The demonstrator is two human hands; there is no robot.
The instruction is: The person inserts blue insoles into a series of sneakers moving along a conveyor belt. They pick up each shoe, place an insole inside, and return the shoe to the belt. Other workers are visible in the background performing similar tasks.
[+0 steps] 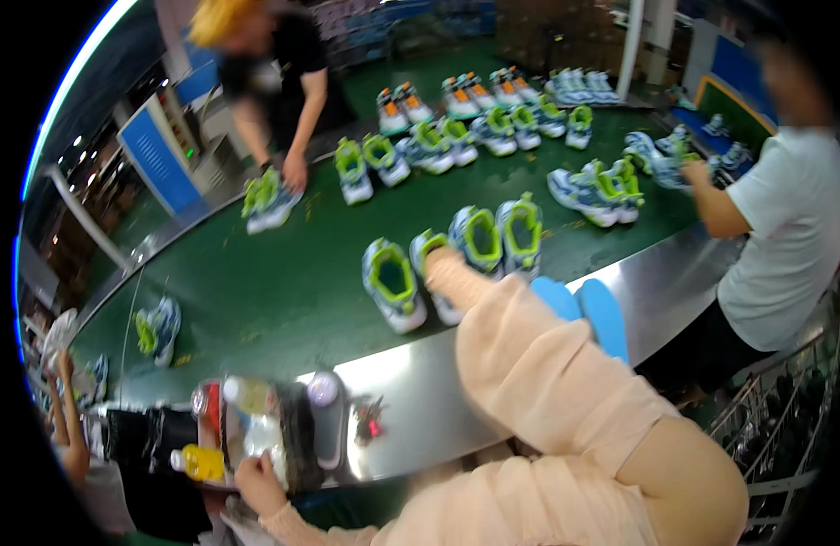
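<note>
Nearest, at the lower edge, the left hand (256, 484) comes in on a peach sleeve and rests against a cluster of bottles (256, 428) and dark bags at the near left end of the steel counter (420, 400). Its fingers are curled loosely at the base of a clear bottle; whether they actually grip it cannot be told from this view. A yellow bottle (201, 462) lies just left of the hand, and a small red-and-dark object (372, 420) sits on the steel to the right.

The right arm, in the same peach sleeve, reaches up and across the counter. The right hand (447, 273) is mostly covered by the cuff and pushed into the mouth of a white-and-blue sneaker with a green lining (435, 300) on the near edge of the green conveyor belt (283, 291). The fingers are hidden inside the shoe, so their spread cannot be told. A matching sneaker (392, 284) lies just left of it, touching or nearly so, and a second pair (500, 235) stands just beyond to the right. Two blue insoles (591, 314) lie on the steel right beside the forearm.

Farther off, many more pairs are scattered across the belt. A person in a white shirt (784, 237) stands at the right, handling shoes, and a person in black (283, 82) leans over a pair at the far left.
</note>
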